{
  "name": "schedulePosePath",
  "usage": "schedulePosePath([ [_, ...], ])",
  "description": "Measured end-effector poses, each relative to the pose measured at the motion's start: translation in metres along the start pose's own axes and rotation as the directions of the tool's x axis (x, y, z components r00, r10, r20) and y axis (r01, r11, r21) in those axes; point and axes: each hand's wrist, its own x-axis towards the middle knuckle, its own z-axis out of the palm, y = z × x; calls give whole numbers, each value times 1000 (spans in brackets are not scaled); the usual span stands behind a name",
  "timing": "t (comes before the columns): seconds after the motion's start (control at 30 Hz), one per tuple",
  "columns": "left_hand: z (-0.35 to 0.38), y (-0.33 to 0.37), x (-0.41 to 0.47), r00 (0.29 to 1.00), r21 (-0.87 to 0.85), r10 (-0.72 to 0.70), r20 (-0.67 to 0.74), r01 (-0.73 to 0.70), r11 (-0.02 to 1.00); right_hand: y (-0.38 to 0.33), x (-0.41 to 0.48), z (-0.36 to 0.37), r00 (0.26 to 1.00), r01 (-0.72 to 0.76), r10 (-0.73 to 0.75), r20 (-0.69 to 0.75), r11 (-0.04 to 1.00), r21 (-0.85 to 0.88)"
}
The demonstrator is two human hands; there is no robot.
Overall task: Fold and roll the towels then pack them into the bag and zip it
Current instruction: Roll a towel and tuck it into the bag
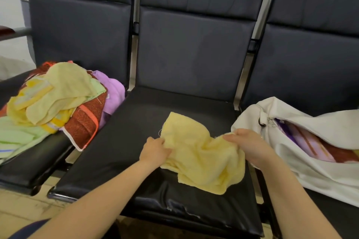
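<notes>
A pale yellow towel [202,153] lies crumpled on the middle black seat [136,122]. My left hand [155,151] grips its left edge, and my right hand [246,143] grips its right edge. On the left seat a pile of towels [56,101] mixes yellow, green, purple and red-orange cloth. A white bag [310,122] rests on the right seat with its zip open, and purple and red fabric shows inside.
Three dark padded seats stand in a row with tall backrests [194,44]. The front edge of the middle seat is torn [180,209]. A tiled floor [29,205] shows at lower left.
</notes>
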Motion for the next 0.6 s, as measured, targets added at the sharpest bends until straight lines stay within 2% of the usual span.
schedulePosePath([
  [0.03, -3, 3, 1, 999, -67, 10, -47, -13, 998, 0, 2, 0, 999, 18, -21, -34, 995, -102],
  [0.1, -20, 10, 4, 996, -285, -11, -86, -14, 958, -4, 5, 3, 992, 55, -70, -104, 988, -141],
  [0.17, -45, 17, 9, 996, -512, -66, -59, 27, 859, -12, 3, 3, 982, 92, -91, -167, 996, -4],
  [0.23, -77, 24, 12, 990, -699, -125, -62, 46, 714, -25, 0, -3, 956, 182, -152, -252, 978, 102],
  [0.3, -112, 32, 10, 981, -771, -142, -130, -10, 637, -39, -1, -13, 927, 269, -183, -327, 933, 240],
  [0.37, -146, 40, 8, 962, -720, -90, -257, -129, 682, -59, -6, -22, 893, 354, -195, -405, 860, 367],
  [0.47, -196, 53, -6, 897, -477, 28, -440, -260, 839, -87, -14, -40, 813, 494, -272, -515, 790, 363],
  [0.53, -224, 60, -15, 857, -291, 130, -500, -307, 906, -110, -21, -52, 767, 586, -345, -541, 721, 371],
  [0.6, -249, 69, -25, 844, -222, 177, -506, -326, 919, -133, -27, -63, 755, 633, -413, -509, 661, 402],
])
